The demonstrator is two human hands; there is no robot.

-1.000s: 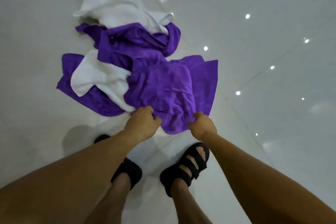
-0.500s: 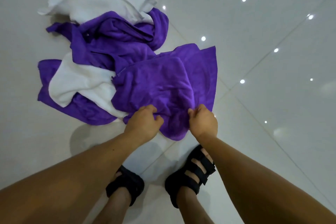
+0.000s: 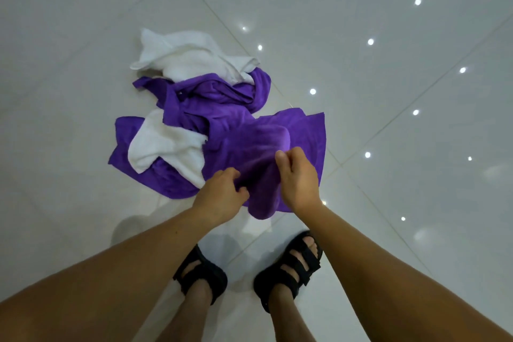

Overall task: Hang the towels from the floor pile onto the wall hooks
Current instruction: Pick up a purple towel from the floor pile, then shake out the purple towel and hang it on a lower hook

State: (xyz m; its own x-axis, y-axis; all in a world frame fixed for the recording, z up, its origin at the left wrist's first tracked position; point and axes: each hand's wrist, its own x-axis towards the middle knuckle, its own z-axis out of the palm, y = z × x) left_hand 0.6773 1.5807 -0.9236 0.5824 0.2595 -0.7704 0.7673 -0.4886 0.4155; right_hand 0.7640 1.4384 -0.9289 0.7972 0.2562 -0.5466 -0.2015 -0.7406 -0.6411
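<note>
Towel [image 3: 304, 130], purple, at near side of pile [image 3: 180, 64] — pinched by left hand [image 3: 222, 196] and right hand [image 3: 299, 179], both equally close.

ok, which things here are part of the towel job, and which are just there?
Job: left hand and right hand, both gripping the front purple towel; the pile behind it: other purple towels, far white towel, near white towel.
Just there: black sandals, tiled floor.
</note>
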